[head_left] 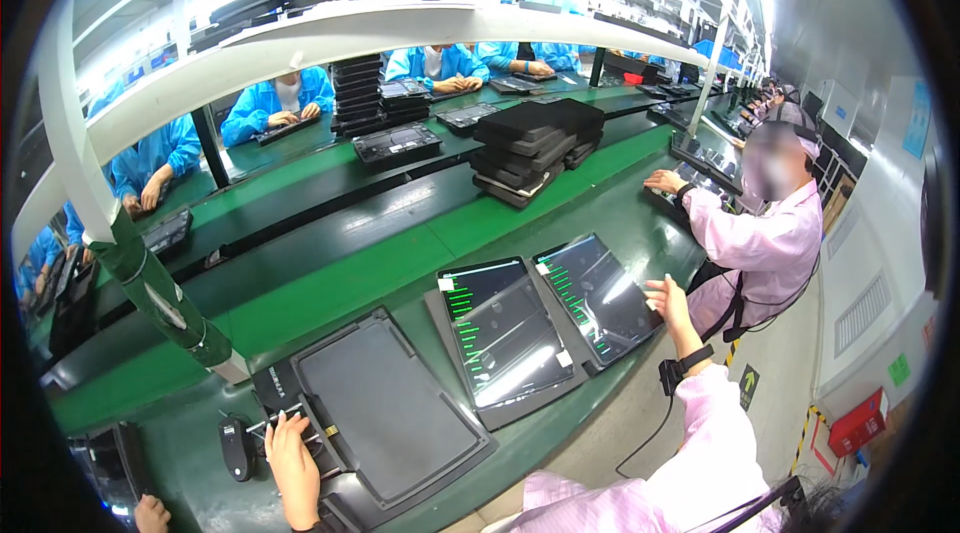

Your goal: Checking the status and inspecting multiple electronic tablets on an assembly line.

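Note:
My left hand (292, 465) lies with fingers stretched out over metal rods at the left edge of a black fixture (385, 403) with a flat grey panel. Close beside it is a black computer mouse (236, 448). At the right, my right hand (674, 311) has its fingers apart by the right edge of a tablet-like screen (600, 295); whether the fingertips touch it I cannot tell. Left of that screen, a second screen (505, 333) rests on a dark tray. Both screens are lit, with rows of green marks on black.
Dark trays (535, 143) are stacked on the green bench ahead. A wrapped post (165, 303) rises at the left. A co-worker in pink (765, 233) sits at the right. Another person's hand (152, 513) shows at the lower left. People in blue (275, 113) work opposite.

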The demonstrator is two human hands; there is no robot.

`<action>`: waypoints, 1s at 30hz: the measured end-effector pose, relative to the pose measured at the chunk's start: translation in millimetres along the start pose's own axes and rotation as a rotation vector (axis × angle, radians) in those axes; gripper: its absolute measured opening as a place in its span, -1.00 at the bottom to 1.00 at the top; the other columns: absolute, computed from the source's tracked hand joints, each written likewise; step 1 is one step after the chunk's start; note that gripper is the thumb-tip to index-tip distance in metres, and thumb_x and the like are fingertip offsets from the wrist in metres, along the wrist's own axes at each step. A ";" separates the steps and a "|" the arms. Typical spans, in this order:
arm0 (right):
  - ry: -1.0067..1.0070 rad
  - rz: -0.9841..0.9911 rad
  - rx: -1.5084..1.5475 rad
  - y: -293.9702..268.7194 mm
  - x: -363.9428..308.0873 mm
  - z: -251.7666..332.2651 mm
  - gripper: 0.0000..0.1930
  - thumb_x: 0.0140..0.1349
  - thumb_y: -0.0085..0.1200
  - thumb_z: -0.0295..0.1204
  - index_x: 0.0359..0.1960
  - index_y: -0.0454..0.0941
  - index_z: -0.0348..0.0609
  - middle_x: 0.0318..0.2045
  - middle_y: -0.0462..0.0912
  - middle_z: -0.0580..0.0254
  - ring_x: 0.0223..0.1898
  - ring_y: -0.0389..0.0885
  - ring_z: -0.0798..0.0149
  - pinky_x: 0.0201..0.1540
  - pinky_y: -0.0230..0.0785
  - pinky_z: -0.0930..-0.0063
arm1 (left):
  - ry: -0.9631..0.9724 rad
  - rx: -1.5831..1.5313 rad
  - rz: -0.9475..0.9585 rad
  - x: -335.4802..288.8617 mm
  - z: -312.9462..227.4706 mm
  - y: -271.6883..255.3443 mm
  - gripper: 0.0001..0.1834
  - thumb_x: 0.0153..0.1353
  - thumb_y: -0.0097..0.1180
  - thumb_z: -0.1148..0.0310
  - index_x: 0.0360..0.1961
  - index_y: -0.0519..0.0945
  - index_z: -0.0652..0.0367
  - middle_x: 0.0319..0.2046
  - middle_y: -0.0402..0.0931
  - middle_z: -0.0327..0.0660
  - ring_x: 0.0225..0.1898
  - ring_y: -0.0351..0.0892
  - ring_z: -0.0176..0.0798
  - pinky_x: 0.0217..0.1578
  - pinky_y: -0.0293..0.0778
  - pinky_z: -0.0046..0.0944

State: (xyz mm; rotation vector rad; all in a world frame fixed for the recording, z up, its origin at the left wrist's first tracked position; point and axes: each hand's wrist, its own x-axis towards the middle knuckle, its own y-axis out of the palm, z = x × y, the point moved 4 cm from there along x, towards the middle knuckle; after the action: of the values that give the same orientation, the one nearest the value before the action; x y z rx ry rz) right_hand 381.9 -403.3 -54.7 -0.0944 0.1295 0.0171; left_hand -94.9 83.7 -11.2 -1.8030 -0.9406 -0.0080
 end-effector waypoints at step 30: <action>-0.523 -0.294 -0.391 11.2 -101.0 -36.6 -0.45 0.32 -0.19 -0.31 0.28 -0.03 -0.23 0.13 0.30 -0.15 0.17 0.26 -0.01 0.22 0.04 0.24 | 0.023 -0.033 -0.080 -5.8 -2.0 -2.0 -0.80 0.11 -0.07 0.52 -0.22 0.51 0.20 -0.19 0.52 -0.16 -0.02 0.44 -0.09 0.17 0.11 -0.01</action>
State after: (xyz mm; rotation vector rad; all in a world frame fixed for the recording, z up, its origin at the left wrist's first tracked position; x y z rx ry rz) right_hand 276.9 -396.7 -78.8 -0.4940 -0.4142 -0.2267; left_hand -99.2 78.9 -11.2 -1.7911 -1.0011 -0.0945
